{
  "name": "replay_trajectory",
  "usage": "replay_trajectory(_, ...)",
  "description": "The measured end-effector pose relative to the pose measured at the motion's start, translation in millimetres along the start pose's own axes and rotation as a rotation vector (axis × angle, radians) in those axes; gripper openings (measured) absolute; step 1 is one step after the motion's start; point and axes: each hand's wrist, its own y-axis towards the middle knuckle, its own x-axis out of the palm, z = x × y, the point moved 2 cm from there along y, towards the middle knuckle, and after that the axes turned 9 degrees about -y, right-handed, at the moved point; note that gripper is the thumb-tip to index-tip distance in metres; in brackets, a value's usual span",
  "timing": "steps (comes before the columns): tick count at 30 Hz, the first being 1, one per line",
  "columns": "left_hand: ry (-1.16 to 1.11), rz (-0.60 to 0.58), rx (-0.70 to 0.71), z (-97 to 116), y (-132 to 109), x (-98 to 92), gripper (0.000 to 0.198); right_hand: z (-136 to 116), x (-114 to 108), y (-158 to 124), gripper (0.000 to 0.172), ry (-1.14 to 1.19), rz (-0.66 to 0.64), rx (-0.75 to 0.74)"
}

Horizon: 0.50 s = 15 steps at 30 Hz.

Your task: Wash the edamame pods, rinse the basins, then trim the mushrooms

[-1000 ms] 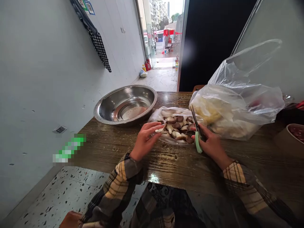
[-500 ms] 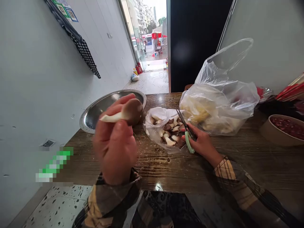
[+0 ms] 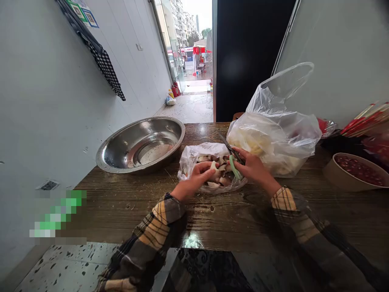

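My left hand (image 3: pixel 194 181) reaches over a clear plastic bag (image 3: pixel 186 159) of brown-capped mushrooms (image 3: pixel 225 181). Its fingers are closed on a mushroom (image 3: pixel 214 166), whose pale stem shows at the fingertips. The rest of that mushroom is hard to tell from those under it. In my right hand (image 3: pixel 255 169) is a pair of scissors (image 3: pixel 234 165) with green handles, the dark blades pointing up and left above the bag's far right edge. Whether the blades are parted I cannot tell.
A wide steel basin (image 3: pixel 121 164) stands at the table's left end. Behind my right hand slumps a large plastic bag (image 3: pixel 273 134) with pale food inside. Farther right are a bowl (image 3: pixel 343 178) of dark red contents and red-wrapped sticks (image 3: pixel 366 119).
My left hand has come down and right from near the camera, bringing its mushroom to the bag. The basin shows fully now. My right hand still holds the scissors.
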Motion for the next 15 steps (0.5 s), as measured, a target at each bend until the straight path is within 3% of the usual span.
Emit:
replay_trajectory(2, -0.167, 0.059, -0.051, -8, 2, -17.1, 0.04, 9, 9, 4, 0.047, 0.031, 0.036, 0.052)
replay_trajectory(5, -0.275, 0.052, -0.1, -8, 1, -22.8, 0.041, 18, 13, -2, 0.053, 0.21, 0.02, 0.14)
replay_trajectory(10, -0.029, -0.082, -0.055, 7, -1, -3.3, 0.039, 9, -23, -35, 0.065, 0.411, -0.127, 0.095)
replay_trajectory(15, 0.069, -0.051, -0.057, 8, -10, 0.7, 0.04, 9, -51, -63, 0.062, 0.245, -0.327, -0.009)
